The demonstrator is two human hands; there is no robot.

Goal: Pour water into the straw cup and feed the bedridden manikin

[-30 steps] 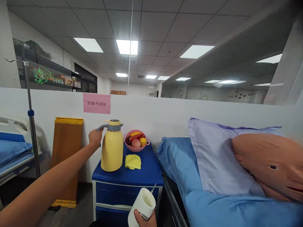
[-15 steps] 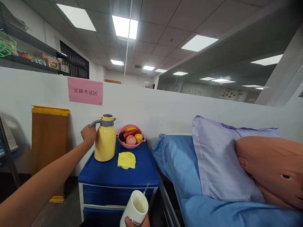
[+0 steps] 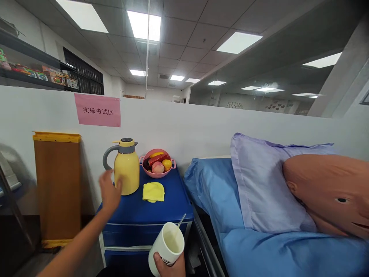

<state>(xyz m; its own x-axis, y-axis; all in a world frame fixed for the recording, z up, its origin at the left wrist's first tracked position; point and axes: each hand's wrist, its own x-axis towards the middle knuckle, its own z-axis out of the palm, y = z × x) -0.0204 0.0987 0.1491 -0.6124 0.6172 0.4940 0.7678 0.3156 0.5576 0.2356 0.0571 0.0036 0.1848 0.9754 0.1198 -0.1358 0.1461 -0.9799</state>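
Note:
A yellow thermos jug [image 3: 125,168] with a grey handle stands on the blue bedside cabinet [image 3: 150,213]. My left hand [image 3: 110,192] hovers just in front of the jug's handle, fingers apart, holding nothing. Low in the view, my right hand [image 3: 169,265] grips a white cup [image 3: 166,247] with a spoon or straw sticking out of it. Behind the jug sits a pink bowl of fruit [image 3: 157,164], and a folded yellow cloth [image 3: 153,191] lies on the cabinet top.
A bed with blue sheets [image 3: 259,246] and a lilac pillow [image 3: 265,184] is on the right, with a manikin head [image 3: 328,194] lying on it. A brown board with yellow trim [image 3: 57,188] leans on the white partition [image 3: 201,130], which bears a pink sign [image 3: 97,110].
My left hand has let go of the jug's handle and drawn back toward me, opening. The jug stays on the cabinet. The cup in my right hand is held about the same.

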